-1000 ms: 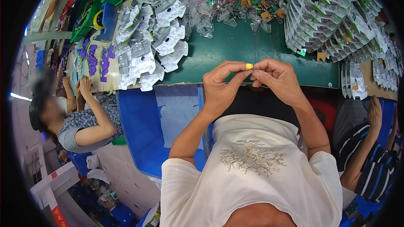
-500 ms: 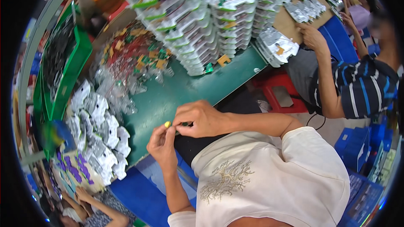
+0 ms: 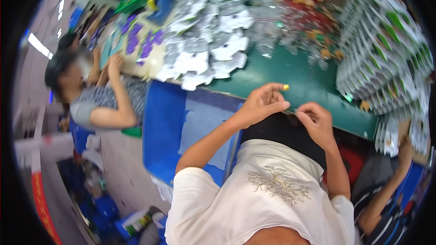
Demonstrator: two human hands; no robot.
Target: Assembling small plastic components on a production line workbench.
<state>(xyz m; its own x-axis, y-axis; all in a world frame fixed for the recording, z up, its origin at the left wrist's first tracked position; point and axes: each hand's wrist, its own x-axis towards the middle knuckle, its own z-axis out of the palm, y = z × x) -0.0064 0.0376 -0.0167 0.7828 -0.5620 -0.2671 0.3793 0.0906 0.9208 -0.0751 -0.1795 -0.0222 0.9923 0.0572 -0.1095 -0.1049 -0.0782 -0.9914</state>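
Observation:
My left hand [image 3: 265, 103] is over the near edge of the table, its thumb pressed toward the curled fingers. One finger is stretched out and has a small yellow cover [image 3: 286, 87] on its tip. My right hand [image 3: 317, 120] faces it a short way off, thumb and forefinger pinched together. A small thin piece [image 3: 289, 112] shows between the two hands, too small and blurred to name. Beyond my hands, white and silver shaped plates [image 3: 200, 41] lie in an overlapping heap to the left.
Tall stacks of similar plates with green parts [image 3: 381, 59] rise at the right. Clear plastic pieces and red wires [image 3: 299, 18] are piled on the green table [image 3: 268, 75]. A blue bin [image 3: 165, 127] stands left of my lap. Co-workers sit at the left and lower right.
The view has swung to the left, bringing the blue bin and the left co-worker further into sight. My hands, close together before, are now slightly apart, and the yellow-tipped finger is extended.

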